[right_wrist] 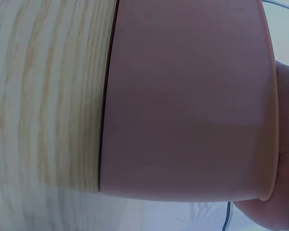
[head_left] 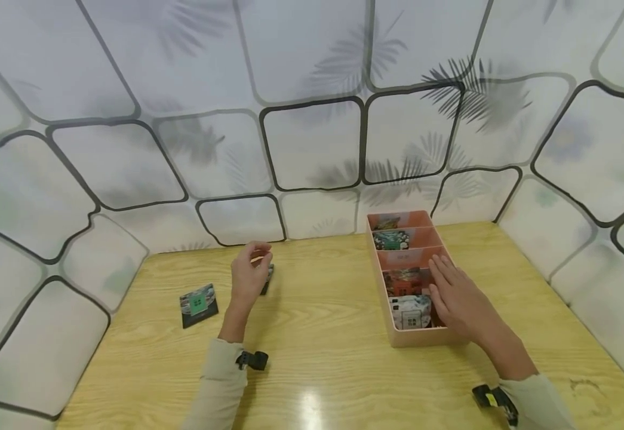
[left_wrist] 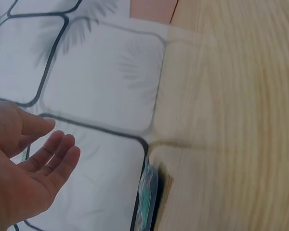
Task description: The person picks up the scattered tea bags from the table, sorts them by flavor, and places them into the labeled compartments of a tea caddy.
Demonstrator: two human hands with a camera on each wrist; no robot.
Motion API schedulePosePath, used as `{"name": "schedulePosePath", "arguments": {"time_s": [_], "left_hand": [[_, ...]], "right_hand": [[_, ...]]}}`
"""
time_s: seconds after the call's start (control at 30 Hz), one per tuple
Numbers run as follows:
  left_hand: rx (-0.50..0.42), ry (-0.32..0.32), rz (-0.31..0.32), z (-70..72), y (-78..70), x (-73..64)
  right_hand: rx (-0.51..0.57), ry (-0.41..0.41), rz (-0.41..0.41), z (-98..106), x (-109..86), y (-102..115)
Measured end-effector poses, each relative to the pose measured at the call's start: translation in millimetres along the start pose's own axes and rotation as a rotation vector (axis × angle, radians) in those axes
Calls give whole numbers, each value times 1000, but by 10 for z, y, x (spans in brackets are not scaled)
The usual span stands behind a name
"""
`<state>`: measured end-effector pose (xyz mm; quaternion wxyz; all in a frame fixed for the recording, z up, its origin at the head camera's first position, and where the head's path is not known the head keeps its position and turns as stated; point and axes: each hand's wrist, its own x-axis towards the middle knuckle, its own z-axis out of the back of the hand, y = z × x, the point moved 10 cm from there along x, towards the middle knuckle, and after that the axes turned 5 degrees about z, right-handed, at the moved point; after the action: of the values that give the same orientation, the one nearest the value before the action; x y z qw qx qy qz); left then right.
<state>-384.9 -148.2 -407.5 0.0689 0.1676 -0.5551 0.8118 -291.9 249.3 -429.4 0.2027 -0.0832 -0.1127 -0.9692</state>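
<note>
My left hand point(head_left: 247, 276) hovers over the left side of the table with nothing in it, thumb and loosely bent fingers apart in the left wrist view. Beside it lies a small flat packet point(head_left: 269, 279), partly hidden by the hand. Farther left is a dark square packet with a green label point(head_left: 199, 303). My right hand point(head_left: 462, 301) lies across the right rim of a pink divided box point(head_left: 424, 339), fingers straight over the front compartments. Inside the box are white packets point(head_left: 411, 313), red packets point(head_left: 404, 283) and, toward the back, green-labelled packets point(head_left: 391, 240).
The wood-grain table point(head_left: 322, 334) carries the box at right and the loose packets at left. A pale patterned cloth wall point(head_left: 312, 149) encloses the back and both sides. Brownish packets point(head_left: 387, 224) sit in the rearmost compartment.
</note>
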Motion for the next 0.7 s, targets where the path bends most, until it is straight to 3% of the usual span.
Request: {"name": "schedulePosePath", "arguments": {"time_s": [0.23,0.53,0.7], "left_hand": [[77,-6,60,215,158,9],[313,102,177,242,434,-19],[370,154,180,210,504,-24]], "right_hand": [[-10,-11,13,5,-5,-19],[-8,-23,27,-8,-3,-1],[-2,-29,20,0,-13,2]]}}
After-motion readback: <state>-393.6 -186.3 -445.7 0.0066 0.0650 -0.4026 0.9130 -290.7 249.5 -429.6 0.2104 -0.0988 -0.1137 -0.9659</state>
